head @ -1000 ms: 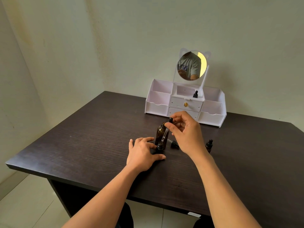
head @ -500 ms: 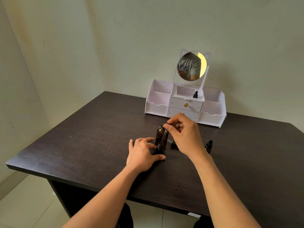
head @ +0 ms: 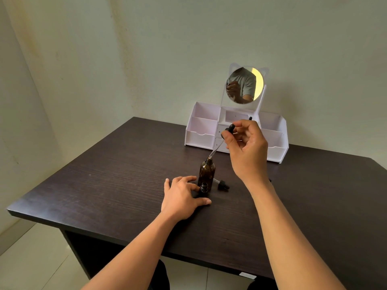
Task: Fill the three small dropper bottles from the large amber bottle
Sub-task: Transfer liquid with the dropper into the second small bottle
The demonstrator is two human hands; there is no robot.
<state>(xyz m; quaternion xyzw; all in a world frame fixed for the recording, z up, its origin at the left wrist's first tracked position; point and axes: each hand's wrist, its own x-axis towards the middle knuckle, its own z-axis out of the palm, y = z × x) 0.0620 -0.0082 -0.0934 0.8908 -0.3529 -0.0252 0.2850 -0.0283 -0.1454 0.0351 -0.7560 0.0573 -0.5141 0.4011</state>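
Higher than before, the right hand (head: 248, 149) is pinching the dropper (head: 228, 130), its tip at the mouth of the big brown bottle (head: 206, 172). The left hand (head: 181, 198) is holding a small bottle (head: 203, 188) on the table (head: 104, 185).

Soft, even daylight, moderately bright. The mirror (head: 244, 85) shows yellow glare along its right rim; a faint shadow falls right of it. Edges bow outward; focus is sharp.
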